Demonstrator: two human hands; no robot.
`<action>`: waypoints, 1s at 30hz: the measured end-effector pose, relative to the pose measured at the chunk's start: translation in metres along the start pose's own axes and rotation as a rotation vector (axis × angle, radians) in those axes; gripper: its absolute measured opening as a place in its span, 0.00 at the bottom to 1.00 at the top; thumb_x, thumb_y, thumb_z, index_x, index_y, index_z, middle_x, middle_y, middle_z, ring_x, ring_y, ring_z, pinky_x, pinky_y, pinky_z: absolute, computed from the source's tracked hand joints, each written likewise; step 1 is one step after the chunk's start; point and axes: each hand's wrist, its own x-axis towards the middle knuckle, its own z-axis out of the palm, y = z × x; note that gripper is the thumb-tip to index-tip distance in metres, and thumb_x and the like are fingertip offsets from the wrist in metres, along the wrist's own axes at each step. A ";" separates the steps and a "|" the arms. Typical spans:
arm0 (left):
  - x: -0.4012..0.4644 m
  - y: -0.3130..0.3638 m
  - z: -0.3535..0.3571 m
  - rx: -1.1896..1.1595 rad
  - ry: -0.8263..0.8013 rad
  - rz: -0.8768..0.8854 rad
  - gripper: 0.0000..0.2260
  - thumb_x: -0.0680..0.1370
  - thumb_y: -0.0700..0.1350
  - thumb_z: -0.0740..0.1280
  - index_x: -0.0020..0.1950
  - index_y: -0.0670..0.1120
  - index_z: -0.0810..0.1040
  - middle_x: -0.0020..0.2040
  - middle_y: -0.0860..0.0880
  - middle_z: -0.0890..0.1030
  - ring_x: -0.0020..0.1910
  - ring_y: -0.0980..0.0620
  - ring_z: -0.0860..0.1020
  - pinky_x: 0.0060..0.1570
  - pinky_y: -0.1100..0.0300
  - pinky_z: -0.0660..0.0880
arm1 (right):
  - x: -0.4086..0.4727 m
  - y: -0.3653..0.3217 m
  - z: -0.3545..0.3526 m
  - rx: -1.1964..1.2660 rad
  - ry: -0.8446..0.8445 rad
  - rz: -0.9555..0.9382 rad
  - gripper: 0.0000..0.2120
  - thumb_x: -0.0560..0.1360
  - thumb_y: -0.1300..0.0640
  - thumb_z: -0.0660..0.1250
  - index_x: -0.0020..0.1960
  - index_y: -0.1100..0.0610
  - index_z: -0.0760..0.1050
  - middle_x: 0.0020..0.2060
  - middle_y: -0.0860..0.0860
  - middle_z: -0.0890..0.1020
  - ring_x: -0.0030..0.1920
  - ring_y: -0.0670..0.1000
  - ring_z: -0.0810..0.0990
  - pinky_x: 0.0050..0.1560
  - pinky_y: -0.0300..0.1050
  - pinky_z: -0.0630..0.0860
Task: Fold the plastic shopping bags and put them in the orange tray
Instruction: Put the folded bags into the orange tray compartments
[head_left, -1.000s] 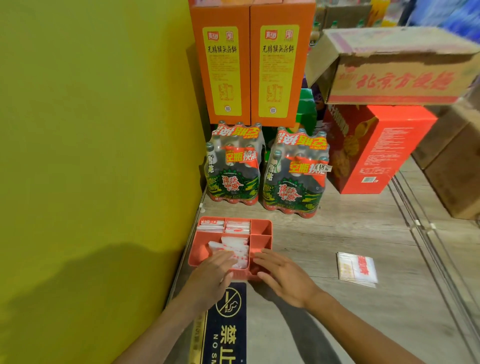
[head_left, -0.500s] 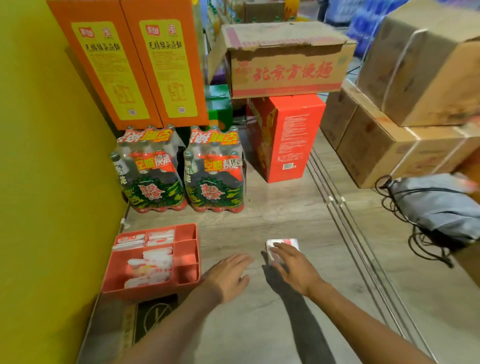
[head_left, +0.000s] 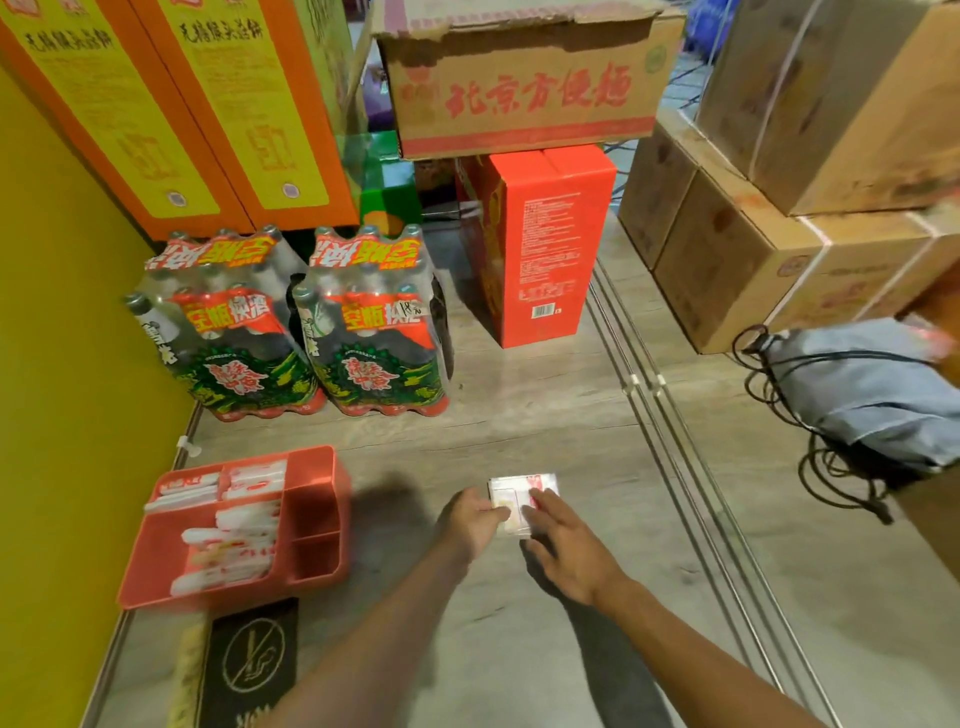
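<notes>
A flat white and red stack of plastic shopping bags (head_left: 519, 496) lies on the wooden floor in the middle. My left hand (head_left: 472, 522) touches its left edge with the fingers curled against it. My right hand (head_left: 563, 545) rests on its right side with the fingers stretched out. The orange tray (head_left: 317, 519) stands to the left by the yellow wall. Several folded bags (head_left: 234, 540) lie in its compartments.
Two shrink-wrapped bottle packs (head_left: 306, 332) stand behind the tray. A red carton (head_left: 545, 244) and brown boxes (head_left: 753, 260) rise at the back and right. A grey bag with black cords (head_left: 857, 395) lies right. Metal floor rails (head_left: 670, 441) run beside the stack. A no-smoking sign (head_left: 249, 665) lies in front of the tray.
Both hands left the orange tray and moved right to the stack of bags on the floor. The view has turned right with them.
</notes>
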 end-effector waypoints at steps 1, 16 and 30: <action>-0.001 0.003 0.004 -0.064 -0.011 -0.020 0.10 0.69 0.44 0.74 0.50 0.48 0.83 0.49 0.48 0.85 0.51 0.45 0.83 0.59 0.49 0.79 | -0.001 0.000 -0.001 0.024 0.006 -0.013 0.24 0.83 0.50 0.60 0.78 0.53 0.65 0.81 0.48 0.55 0.80 0.49 0.54 0.75 0.31 0.43; -0.052 0.005 -0.019 -0.348 -0.033 0.134 0.09 0.79 0.31 0.67 0.57 0.41 0.78 0.49 0.45 0.86 0.45 0.49 0.85 0.41 0.60 0.80 | -0.005 -0.030 -0.023 0.685 0.324 0.207 0.23 0.77 0.61 0.72 0.67 0.43 0.72 0.60 0.37 0.80 0.61 0.41 0.79 0.62 0.44 0.78; -0.136 -0.010 -0.161 -0.017 0.209 0.445 0.10 0.80 0.37 0.67 0.51 0.53 0.79 0.43 0.52 0.83 0.45 0.58 0.81 0.45 0.63 0.78 | 0.006 -0.185 -0.018 0.879 0.442 -0.051 0.12 0.70 0.62 0.78 0.51 0.55 0.79 0.51 0.42 0.82 0.55 0.45 0.81 0.50 0.37 0.80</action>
